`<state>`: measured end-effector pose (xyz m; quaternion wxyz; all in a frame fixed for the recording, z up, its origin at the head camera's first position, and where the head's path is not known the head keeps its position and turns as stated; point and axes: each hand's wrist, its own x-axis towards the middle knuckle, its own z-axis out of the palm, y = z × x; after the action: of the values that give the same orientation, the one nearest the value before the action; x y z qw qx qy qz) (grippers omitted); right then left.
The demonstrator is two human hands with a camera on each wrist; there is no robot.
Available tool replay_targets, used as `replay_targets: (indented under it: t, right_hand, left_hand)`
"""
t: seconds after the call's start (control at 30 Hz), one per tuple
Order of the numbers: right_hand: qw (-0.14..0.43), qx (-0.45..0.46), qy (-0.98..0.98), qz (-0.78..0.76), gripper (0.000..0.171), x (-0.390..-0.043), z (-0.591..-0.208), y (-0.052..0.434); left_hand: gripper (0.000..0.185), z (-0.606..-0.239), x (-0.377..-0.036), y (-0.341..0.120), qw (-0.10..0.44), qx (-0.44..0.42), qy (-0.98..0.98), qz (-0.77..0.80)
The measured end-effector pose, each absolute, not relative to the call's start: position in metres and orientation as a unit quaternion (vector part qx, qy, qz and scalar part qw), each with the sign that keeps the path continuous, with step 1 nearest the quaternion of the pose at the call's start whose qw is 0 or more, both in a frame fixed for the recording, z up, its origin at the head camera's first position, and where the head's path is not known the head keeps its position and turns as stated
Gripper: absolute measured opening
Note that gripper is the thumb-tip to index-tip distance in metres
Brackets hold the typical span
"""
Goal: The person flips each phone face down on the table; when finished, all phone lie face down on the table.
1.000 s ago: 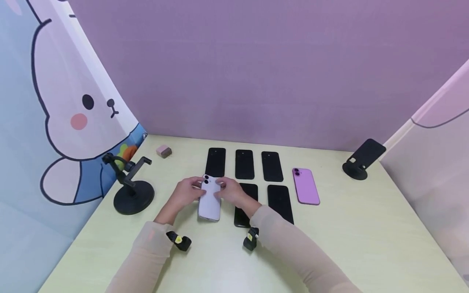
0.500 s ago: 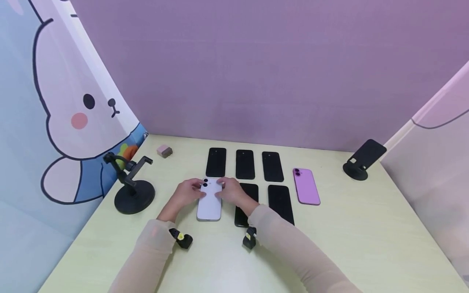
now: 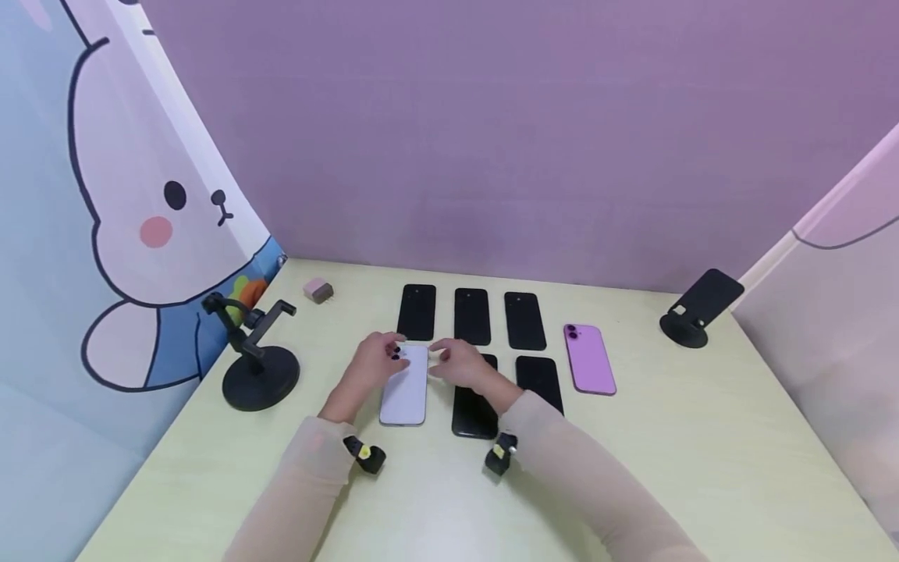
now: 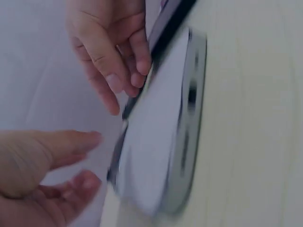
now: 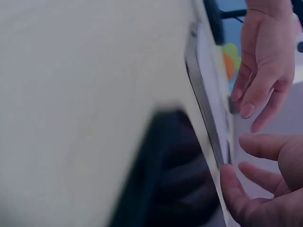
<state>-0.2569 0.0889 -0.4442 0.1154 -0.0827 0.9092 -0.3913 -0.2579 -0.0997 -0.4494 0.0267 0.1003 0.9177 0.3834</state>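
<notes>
Since a second ago the pale lavender-white slab phone has gone from being held tilted between both hands to lying flat, back up, on the pale yellow-green tabletop, and both hands have let go of it. The left hand hovers at the phone's top left corner by the camera lenses, fingers loosely spread and gripping nothing; the right hand sits just beside the upper right edge, fingers relaxed and apart, over the top of a glossy black phone that lies alongside. The left wrist view shows the phone's rounded metal rim. It looks rigid, thin, fairly light and smooth-backed, so likely slippery and breakable if dropped; the long side edges look the surest place to pinch it.
</notes>
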Motion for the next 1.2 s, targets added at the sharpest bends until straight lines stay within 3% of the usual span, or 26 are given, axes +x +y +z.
replay_targets:
  t: [0.1,0.27,0.57,1.2]
  right_hand:
    - [0.102,-0.085,0.913,-0.387,0.038,-0.254,-0.438,0.115]
    - [0.083,-0.08,0.925,-0.363,0.037,-0.251,-0.436,0.151]
    - [0.12,-0.017,0.936,-0.33,0.04,-0.241,-0.432,0.173]
    - [0.118,-0.003,0.921,-0.371,0.038,-0.249,-0.442,0.17]
  left_hand:
    - [0.041,-0.447,-0.259,-0.079,0.023,0.132,0.899,0.417]
    - [0.04,-0.448,-0.265,-0.051,0.064,0.167,0.879,0.443]
    - [0.037,-0.455,-0.271,-0.029,0.126,0.159,0.873,0.445]
    - [0.031,-0.466,-0.279,-0.017,0.098,0.154,0.884,0.431]
